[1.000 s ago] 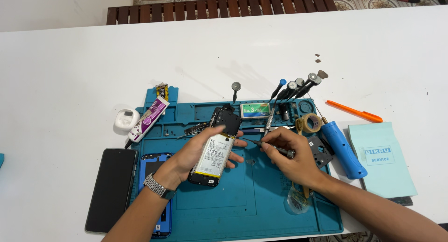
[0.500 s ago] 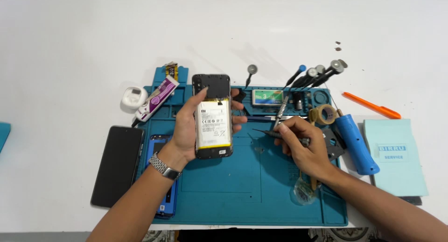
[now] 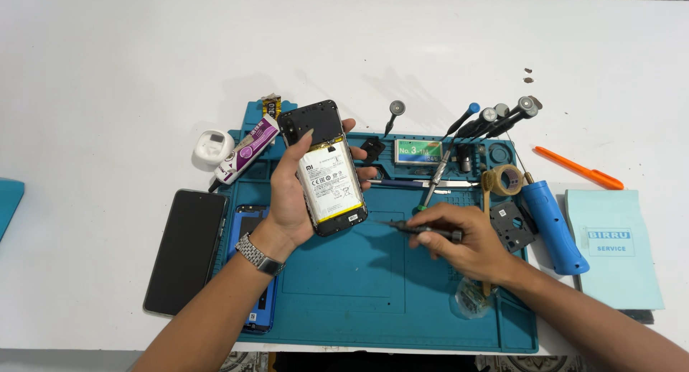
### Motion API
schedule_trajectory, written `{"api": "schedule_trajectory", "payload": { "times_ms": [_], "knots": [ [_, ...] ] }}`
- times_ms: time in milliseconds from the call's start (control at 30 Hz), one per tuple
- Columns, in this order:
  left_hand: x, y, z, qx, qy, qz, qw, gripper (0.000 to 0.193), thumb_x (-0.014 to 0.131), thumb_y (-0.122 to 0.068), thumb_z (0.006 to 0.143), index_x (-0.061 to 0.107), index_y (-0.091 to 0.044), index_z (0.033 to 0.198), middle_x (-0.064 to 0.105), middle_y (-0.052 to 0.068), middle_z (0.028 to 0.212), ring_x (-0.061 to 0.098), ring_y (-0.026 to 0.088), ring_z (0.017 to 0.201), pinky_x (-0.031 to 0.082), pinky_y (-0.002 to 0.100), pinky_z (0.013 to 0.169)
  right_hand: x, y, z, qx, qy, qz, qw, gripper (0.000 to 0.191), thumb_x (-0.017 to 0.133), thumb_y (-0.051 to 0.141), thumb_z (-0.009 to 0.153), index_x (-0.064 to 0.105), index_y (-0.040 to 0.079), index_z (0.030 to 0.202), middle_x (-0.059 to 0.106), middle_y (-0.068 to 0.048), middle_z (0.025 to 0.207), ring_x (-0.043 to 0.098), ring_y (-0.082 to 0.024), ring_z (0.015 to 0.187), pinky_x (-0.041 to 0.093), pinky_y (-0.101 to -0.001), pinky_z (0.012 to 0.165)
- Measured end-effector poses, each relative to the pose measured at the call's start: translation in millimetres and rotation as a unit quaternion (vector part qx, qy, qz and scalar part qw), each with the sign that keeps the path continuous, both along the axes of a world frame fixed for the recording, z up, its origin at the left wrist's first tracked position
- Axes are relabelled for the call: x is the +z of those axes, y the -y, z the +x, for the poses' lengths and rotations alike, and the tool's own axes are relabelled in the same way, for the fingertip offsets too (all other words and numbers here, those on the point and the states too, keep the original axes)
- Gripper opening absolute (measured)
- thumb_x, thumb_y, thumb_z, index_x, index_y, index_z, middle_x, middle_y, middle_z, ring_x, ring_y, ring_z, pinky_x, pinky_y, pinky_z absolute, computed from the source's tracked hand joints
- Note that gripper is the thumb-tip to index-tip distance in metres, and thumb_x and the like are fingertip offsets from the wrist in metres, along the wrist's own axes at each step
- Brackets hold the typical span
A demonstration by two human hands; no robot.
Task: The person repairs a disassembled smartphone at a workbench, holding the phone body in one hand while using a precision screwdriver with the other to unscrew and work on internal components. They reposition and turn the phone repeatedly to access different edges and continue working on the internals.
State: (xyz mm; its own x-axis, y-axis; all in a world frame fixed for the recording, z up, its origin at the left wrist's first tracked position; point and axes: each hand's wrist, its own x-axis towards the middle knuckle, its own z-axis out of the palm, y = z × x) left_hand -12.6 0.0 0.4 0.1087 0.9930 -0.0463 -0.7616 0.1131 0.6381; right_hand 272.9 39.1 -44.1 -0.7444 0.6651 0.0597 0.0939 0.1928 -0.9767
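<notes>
Just left of frame centre, an opened phone (image 3: 326,167) was gripped in the left hand (image 3: 291,200), long axis running up-frame, over the blue mat (image 3: 344,286). Immediately right, a screwdriver (image 3: 420,230) was pinched in the right hand (image 3: 466,243), tip aimed at the phone's lower corner.

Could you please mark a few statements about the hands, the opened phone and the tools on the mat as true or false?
1. The left hand holds the opened phone with its battery side up. True.
2. The right hand is empty. False: it grips a dark screwdriver.
3. A black phone lies left of the teal mat. True.
4. The orange pen lies on the mat. False: it rests on the white table.
5. The left wrist wears a metal watch. True.
</notes>
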Motion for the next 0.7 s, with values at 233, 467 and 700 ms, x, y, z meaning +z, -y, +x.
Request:
{"api": "schedule_trajectory", "payload": {
  "times_ms": [233, 467, 700],
  "knots": [
    [-13, 0, 3, -0.005, -0.062, 0.015, 0.998, 0.060, 0.046, -0.044, 0.102, 0.045, -0.003, 0.146, 0.064, 0.013, 0.108, 0.068, 0.024, 0.099, 0.057, 0.041, 0.090, 14, 2, -8, 0.061, 0.074, 0.004, 0.995, 0.028, 0.066, 0.019, 0.093, 0.070, 0.003, 0.116, 0.072, -0.006, 0.084, 0.059, -0.008, 0.058, 0.045, -0.0244, 0.049],
    [-32, 3, 10, -0.015, -0.161, 0.061, 0.985, 0.053, 0.054, -0.036, 0.100, 0.043, -0.005, 0.141, 0.056, 0.006, 0.106, 0.063, 0.019, 0.099, 0.056, 0.042, 0.092, 25, 7, -13, 0.104, 0.113, 0.068, 0.986, 0.032, 0.066, 0.017, 0.092, 0.068, 0.003, 0.121, 0.072, -0.009, 0.092, 0.059, -0.015, 0.068, 0.047, -0.0308, 0.058],
    [-35, 7, 11, -0.013, -0.284, 0.119, 0.951, 0.065, 0.059, -0.028, 0.095, 0.032, -0.006, 0.149, 0.052, 0.005, 0.113, 0.061, 0.018, 0.103, 0.056, 0.040, 0.092, 23, 9, -16, 0.107, 0.042, 0.149, 0.982, 0.030, 0.062, 0.018, 0.099, 0.064, 0.002, 0.124, 0.071, -0.010, 0.105, 0.068, -0.017, 0.087, 0.053, -0.0348, 0.079]
  ]
}}
